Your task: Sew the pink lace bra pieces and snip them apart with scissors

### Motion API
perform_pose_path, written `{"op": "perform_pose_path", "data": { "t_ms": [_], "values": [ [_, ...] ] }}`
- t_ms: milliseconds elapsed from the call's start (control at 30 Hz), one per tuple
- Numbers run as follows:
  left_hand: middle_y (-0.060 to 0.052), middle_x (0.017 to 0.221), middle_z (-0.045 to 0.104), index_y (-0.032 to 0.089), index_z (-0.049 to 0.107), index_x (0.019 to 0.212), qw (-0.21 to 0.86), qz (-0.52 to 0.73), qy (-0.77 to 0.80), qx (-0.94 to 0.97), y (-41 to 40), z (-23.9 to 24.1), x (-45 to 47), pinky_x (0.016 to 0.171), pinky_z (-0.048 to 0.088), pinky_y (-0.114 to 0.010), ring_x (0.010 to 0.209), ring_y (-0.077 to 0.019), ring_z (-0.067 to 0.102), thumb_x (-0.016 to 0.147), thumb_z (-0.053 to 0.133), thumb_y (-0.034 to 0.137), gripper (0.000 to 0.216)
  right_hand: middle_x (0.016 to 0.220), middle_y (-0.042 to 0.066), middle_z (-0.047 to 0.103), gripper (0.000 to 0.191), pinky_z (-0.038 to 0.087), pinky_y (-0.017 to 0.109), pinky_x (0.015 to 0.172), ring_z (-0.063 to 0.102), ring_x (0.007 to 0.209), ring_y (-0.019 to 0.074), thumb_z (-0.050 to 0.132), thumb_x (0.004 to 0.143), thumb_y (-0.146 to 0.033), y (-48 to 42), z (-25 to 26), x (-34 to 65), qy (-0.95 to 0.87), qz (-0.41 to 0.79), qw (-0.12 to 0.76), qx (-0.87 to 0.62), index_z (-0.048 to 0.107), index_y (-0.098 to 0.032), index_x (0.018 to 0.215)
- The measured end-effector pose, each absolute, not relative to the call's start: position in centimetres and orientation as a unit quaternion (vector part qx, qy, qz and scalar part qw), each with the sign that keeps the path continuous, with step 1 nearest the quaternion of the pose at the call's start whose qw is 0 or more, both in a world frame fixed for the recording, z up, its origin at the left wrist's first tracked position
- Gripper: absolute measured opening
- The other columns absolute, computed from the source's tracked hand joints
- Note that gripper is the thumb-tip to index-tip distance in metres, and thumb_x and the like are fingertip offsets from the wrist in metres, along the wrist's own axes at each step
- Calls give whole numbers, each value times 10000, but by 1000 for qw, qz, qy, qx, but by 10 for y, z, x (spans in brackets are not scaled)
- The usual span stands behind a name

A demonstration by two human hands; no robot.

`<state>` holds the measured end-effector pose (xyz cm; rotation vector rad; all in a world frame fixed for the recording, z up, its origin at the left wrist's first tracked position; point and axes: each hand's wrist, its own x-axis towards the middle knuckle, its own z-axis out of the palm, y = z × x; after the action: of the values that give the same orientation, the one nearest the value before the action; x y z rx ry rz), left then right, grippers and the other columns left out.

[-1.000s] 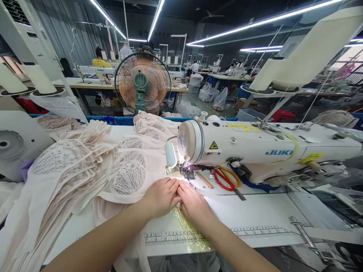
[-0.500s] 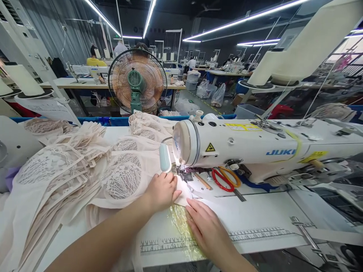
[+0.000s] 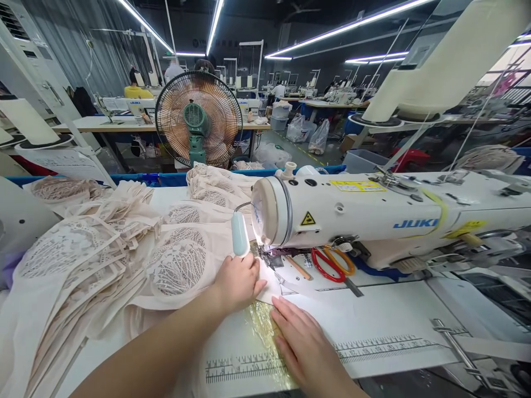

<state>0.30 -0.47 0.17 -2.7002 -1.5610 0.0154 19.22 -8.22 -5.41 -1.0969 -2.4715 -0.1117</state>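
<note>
Two hands (image 3: 238,281) (image 3: 305,340) by a blue-lettered JUKI sewing machine (image 3: 360,213)

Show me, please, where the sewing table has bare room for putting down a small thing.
Widest free tabletop: right of the right hand, between the sewing machine and the printed ruler. A smaller patch lies between the left forearm, the shiny yellow film and the ruler. Crowded: the left side, piled with lace garment pieces, and around the red and orange scissor handles.

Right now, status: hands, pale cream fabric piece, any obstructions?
Left hand on pale cream fabric piece, near white sewing machine. Right hand flat by fabric's near edge. Red-and-orange-handled scissors clear of both hands.
</note>
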Motion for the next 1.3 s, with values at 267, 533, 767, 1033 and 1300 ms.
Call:
{"op": "perform_pose_path", "data": {
  "t_ms": [267,533,767,1033,1300],
  "values": [
    [-120,1060,566,116,509,1243,-13,7,-502,-865,2,2,1,744,452,-396,910,-273,553,918,335,454,500,1251,133,587,321,515,435,834,556,1132,276,429,837,-156,-82,-53,186,-888,-56,225,-396,549,-148,1135],
    [-128,1103,552,119,499,1247,-37,3,-492,-870,5,1,-3,771,468,-395,932,-274,550,914,357,437,481,1265,131,577,337,501,433,856,546,1145,271,433,832,-157,-83,-56,184,-887,-64,226,-399,532,-151,1153],
    [-118,1113,565,138,494,1258,-33,3,-488,-872,8,-1,-4,778,465,-366,965,-260,548,901,397,433,473,1270,150,568,335,515,459,845,544,1149,281,430,831,-152,-82,-54,181,-891,-62,211,-398,523,-139,1152],
    [-121,1104,576,145,568,1128,13,2,-470,-883,13,3,-4,792,446,-374,1040,-269,510,871,469,307,320,1273,152,566,348,508,475,885,534,1162,281,420,815,-141,-75,-48,169,-881,-27,212,-422,552,-133,1137],
    [-160,1227,551,97,524,1212,28,-20,-403,-914,-36,-16,-3,706,500,-354,871,-242,566,794,430,119,428,1278,117,570,388,456,493,956,513,1183,275,446,811,-160,-73,-48,164,-856,43,260,-445,554,-146,1183]
  ]
}}
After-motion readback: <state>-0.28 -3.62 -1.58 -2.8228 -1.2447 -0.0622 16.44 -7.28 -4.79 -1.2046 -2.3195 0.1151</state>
